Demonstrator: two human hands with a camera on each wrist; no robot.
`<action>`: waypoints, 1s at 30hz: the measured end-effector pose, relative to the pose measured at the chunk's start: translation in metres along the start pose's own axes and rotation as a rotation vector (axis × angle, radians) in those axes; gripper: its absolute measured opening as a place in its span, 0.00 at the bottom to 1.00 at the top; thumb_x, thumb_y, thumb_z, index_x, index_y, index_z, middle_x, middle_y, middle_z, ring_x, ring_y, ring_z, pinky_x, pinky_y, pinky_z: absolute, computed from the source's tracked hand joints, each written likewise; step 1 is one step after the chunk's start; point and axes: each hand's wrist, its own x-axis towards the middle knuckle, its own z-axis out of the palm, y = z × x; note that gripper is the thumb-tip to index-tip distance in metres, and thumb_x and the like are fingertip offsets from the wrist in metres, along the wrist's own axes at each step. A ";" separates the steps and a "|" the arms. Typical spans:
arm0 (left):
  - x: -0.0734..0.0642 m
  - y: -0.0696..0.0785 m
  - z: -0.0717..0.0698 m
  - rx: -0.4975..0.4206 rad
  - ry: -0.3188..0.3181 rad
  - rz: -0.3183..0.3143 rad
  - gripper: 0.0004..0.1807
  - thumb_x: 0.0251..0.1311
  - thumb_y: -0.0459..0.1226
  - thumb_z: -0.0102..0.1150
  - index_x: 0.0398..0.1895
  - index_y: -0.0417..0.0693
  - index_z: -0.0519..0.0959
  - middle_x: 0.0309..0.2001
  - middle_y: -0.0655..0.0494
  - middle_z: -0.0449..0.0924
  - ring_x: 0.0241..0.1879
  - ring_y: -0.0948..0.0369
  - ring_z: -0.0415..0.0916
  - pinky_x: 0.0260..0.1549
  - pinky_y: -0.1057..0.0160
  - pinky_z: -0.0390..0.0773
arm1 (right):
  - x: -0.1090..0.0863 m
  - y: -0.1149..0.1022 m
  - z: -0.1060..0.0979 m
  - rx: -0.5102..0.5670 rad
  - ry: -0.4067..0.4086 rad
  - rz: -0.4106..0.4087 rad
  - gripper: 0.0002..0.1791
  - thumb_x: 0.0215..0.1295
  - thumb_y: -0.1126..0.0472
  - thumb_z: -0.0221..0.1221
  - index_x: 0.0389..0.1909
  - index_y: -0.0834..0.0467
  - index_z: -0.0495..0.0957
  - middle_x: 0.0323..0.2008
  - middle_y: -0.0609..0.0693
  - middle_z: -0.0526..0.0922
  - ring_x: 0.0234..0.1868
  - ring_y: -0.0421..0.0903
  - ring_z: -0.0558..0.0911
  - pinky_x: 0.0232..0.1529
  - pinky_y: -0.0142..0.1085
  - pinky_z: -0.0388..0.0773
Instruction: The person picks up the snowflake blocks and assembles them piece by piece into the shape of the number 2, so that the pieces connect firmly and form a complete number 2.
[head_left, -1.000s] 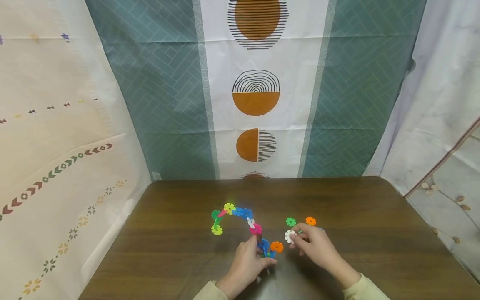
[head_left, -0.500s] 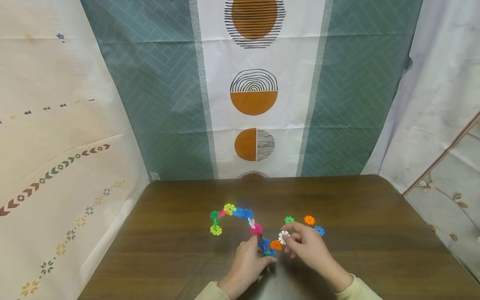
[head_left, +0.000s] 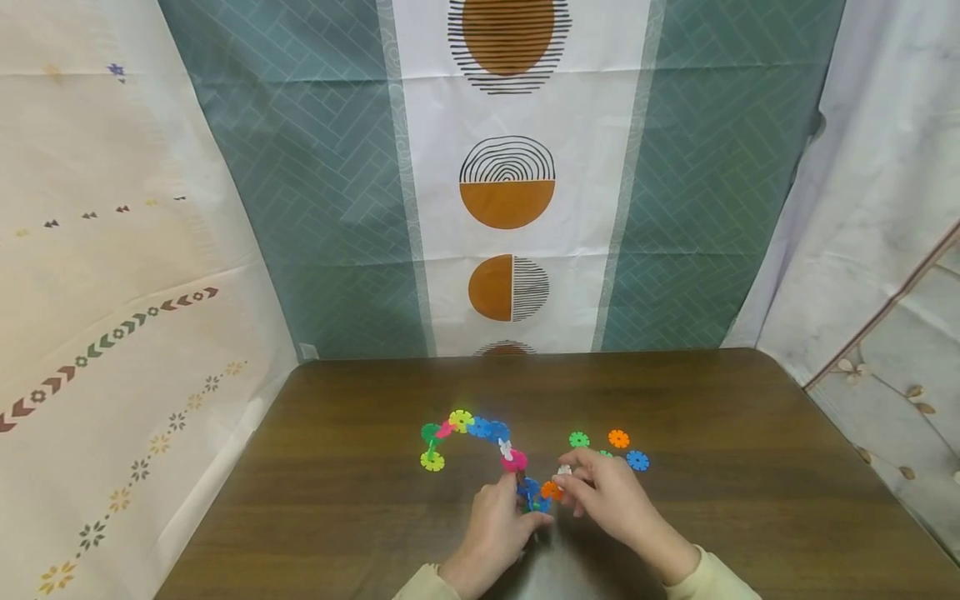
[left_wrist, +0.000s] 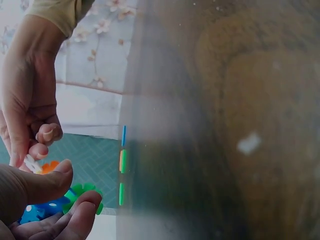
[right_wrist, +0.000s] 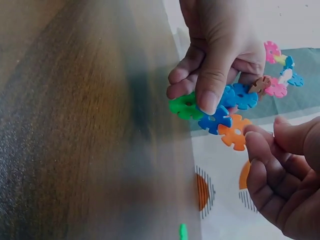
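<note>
A curved chain of colourful interlocking snowflake discs (head_left: 480, 427) arcs across the table, partly raised. My left hand (head_left: 495, 533) grips its near end, the thumb pressing a blue disc (right_wrist: 216, 120) beside a green disc (right_wrist: 184, 106). An orange disc (head_left: 552, 491) sticks out at that end, joined to the blue one. Between thumb and fingertips my right hand (head_left: 611, 500) pinches a white disc (head_left: 564, 472), held edge-on against or very near the orange disc. Whether their slots engage cannot be seen. In the right wrist view the fingers hide the white disc.
Loose discs lie on the brown table (head_left: 337, 517) beyond the right hand: a green one (head_left: 579, 439), an orange one (head_left: 618, 438), a blue one (head_left: 637, 461) and another green one, partly hidden. Patterned cloth hangs behind and at both sides.
My right hand has moved left with the white disc, bringing it to the orange disc and turning it from face-on to nearly edge-on. The left hand holds nearly still.
</note>
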 end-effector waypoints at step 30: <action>0.001 -0.003 -0.003 -0.117 0.009 -0.030 0.21 0.43 0.35 0.78 0.34 0.45 0.72 0.24 0.55 0.83 0.10 0.72 0.69 0.13 0.69 0.72 | 0.009 0.034 -0.028 -0.029 0.087 0.151 0.11 0.68 0.59 0.60 0.48 0.59 0.82 0.20 0.46 0.80 0.14 0.41 0.72 0.16 0.32 0.69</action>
